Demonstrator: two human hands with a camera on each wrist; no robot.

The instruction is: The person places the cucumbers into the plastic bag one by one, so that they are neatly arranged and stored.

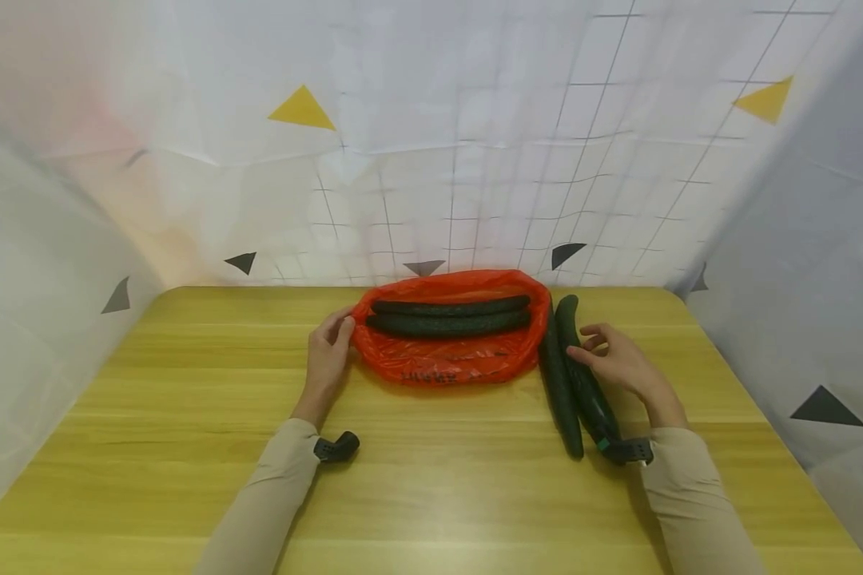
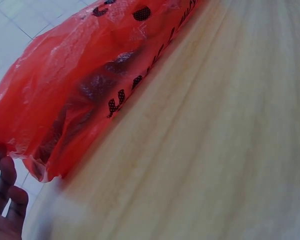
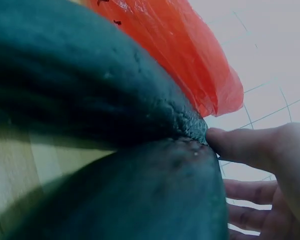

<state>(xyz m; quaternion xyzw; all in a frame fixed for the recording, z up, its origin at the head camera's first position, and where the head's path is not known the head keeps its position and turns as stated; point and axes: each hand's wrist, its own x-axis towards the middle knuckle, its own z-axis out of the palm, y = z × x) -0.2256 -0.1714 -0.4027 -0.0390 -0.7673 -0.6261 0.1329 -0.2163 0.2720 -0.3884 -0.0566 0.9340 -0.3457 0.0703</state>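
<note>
A white sheet (image 1: 446,184) with thin grid lines and scattered triangles stands along the far side of the scene. In front of it spreads the wood-grained desk (image 1: 431,495). Two beige sleeves reach in from the near edge, the left sleeve (image 1: 262,495) and the right sleeve (image 1: 701,499). The red plastic bag (image 1: 439,367) lies at the far middle of the desk, its mouth spread wide, dark lettering on its near side.

Two loose cucumbers (image 1: 561,395) lie just right of the bag, side by side, pointing from far to near. Two bagged cucumbers (image 1: 449,323) lie together inside it, running left to right. The left hand (image 1: 328,351) is at the bag's left end, its grip pinching the rim. The right hand (image 1: 622,363) is over the right loose cucumber, its grip slack, thumb and fingers parted; whether the thumb touches the skin cannot be told. Smallest are the black wrist devices, one at the left cuff (image 1: 338,447), one at the right.
</note>
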